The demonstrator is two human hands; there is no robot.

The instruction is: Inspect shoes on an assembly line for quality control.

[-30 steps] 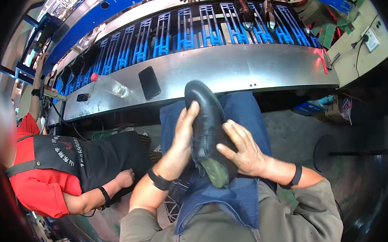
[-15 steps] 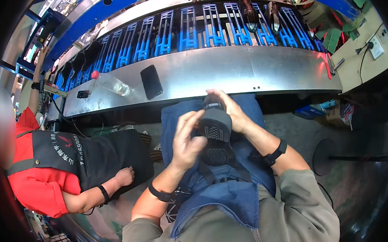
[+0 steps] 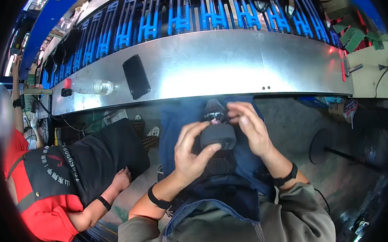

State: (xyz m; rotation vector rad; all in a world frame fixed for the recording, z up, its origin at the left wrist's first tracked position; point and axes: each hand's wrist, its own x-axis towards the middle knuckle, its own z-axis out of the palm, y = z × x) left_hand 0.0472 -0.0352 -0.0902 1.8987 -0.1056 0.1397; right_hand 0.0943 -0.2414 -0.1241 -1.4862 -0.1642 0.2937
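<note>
The left hand (image 3: pixel 190 158) clasps a black shoe's (image 3: pixel 218 136) heel. The right hand (image 3: pixel 253 132) — loosely spread — is beside it, contact unclear.

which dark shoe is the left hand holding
The black shoe nearest the person's body, its heel gripped by the left hand; the two shoes at upper right lie off on the blue racks.
</note>
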